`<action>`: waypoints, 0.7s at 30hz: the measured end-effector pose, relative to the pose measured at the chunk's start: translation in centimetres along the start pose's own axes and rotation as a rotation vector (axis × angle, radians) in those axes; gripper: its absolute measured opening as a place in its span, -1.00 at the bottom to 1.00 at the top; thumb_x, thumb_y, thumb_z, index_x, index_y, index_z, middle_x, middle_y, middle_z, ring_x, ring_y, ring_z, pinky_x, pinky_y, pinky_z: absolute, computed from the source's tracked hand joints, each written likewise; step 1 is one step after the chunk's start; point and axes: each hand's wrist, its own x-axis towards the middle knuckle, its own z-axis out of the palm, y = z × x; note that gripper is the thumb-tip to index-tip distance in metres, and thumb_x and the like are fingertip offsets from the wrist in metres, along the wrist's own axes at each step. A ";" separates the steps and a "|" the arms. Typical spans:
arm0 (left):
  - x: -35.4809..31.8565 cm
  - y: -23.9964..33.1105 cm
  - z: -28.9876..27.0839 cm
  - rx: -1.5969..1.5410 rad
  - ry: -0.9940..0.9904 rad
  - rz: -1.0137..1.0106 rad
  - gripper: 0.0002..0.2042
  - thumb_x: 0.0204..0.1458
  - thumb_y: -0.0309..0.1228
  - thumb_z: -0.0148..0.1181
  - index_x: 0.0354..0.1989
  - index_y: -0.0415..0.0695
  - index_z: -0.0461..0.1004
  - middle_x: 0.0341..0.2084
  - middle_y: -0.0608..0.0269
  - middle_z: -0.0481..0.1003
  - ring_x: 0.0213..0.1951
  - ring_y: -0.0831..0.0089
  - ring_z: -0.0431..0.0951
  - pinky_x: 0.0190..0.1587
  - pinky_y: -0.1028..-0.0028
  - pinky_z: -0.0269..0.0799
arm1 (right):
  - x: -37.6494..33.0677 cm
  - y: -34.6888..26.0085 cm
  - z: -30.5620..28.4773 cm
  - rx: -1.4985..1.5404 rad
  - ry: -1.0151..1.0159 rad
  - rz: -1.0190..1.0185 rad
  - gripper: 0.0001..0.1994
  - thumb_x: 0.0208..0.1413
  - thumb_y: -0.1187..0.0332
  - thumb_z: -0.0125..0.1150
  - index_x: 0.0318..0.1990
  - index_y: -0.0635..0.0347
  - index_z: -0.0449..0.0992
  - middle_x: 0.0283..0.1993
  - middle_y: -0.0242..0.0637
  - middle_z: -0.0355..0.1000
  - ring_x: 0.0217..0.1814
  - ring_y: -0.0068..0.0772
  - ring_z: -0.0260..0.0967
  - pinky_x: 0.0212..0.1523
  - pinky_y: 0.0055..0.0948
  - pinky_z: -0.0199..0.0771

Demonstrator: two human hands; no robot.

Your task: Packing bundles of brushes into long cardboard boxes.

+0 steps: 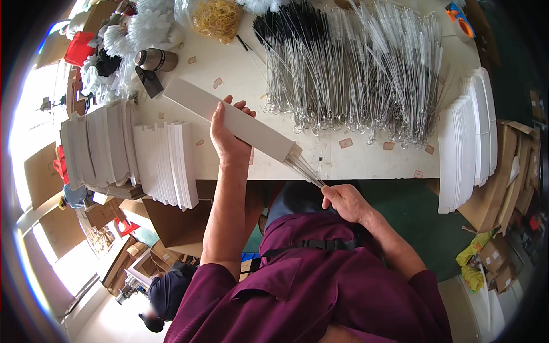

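Note:
A long, narrow white box lies slantwise across my left hand, whose fingers are wrapped around it from beneath. Several thin metal wire stems stick out of the box's near right end. My right hand pinches these stems near their outer tips, just off the table's front edge. Whatever part of the stems is inside the box is hidden. Beyond my hands, a big heap of wire-handled cleaning brushes, some with black bristles and some with white, covers the back right of the table, loop ends toward me.
Flat white cartons are stacked at the table's left and right edges. At the back stand a bag of yellow rubber bands, a metal flask and an orange-and-blue tape dispenser. Another person is at lower left.

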 end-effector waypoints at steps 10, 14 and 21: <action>0.2 0.1 -0.8 -0.094 -0.216 -0.038 -0.56 0.24 -0.19 0.10 0.09 -0.34 0.40 -0.27 -0.08 0.49 -0.29 0.25 0.47 -0.12 0.22 0.43 | 0.9 0.2 -2.8 0.462 -0.403 0.298 -0.41 0.45 -0.06 -0.08 -0.37 0.33 0.57 -0.69 -0.66 0.00 -0.71 -0.79 -0.15 -0.71 -0.60 -0.15; 0.1 -0.1 -0.9 -0.054 -0.216 -0.045 -0.52 0.21 -0.13 0.13 0.09 -0.32 0.37 -0.29 -0.05 0.49 -0.29 0.25 0.49 -0.08 0.19 0.46 | 1.2 0.3 -3.0 0.438 -0.414 0.318 -0.42 0.45 -0.05 -0.07 -0.34 0.34 0.58 -0.70 -0.62 0.04 -0.72 -0.78 -0.12 -0.72 -0.60 -0.12; -0.1 -0.1 -1.2 -0.039 -0.114 -0.063 -0.58 0.20 -0.18 0.12 0.02 -0.33 0.41 -0.30 -0.04 0.47 -0.30 0.25 0.47 -0.11 0.23 0.44 | 2.2 -1.7 -3.8 0.239 -0.235 0.188 -0.58 0.44 0.10 0.04 -0.29 0.28 0.59 -0.64 -0.56 0.17 -0.67 -0.76 -0.02 -0.68 -0.59 -0.01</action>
